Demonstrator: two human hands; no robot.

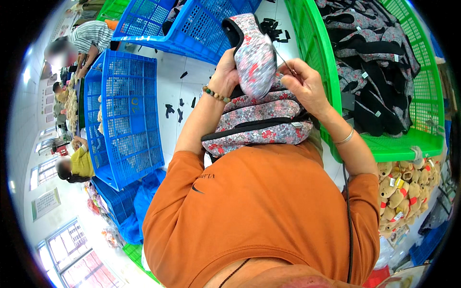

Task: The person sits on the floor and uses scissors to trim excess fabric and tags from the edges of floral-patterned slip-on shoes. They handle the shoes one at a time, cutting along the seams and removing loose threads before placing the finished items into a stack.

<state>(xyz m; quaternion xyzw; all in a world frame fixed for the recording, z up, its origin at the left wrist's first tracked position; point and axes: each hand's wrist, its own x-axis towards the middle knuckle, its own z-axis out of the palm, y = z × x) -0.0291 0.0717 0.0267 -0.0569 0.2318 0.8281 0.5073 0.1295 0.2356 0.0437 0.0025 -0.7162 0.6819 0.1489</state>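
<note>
Clamping floral pc (257, 60) by L edge w/ L grip (227, 72), R grip (305, 85) pinching thin tool (289, 68).

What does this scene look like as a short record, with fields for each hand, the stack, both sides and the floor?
Left hand: grip closed on a floral padded piece
Right hand: pinching what looks like a thin tool, type unclear
Stack: similar floral pieces, by the orange shirt
Right side: green crate of floral-and-black items; plush toys
Left side: blue crates
Floor: black scraps
</note>
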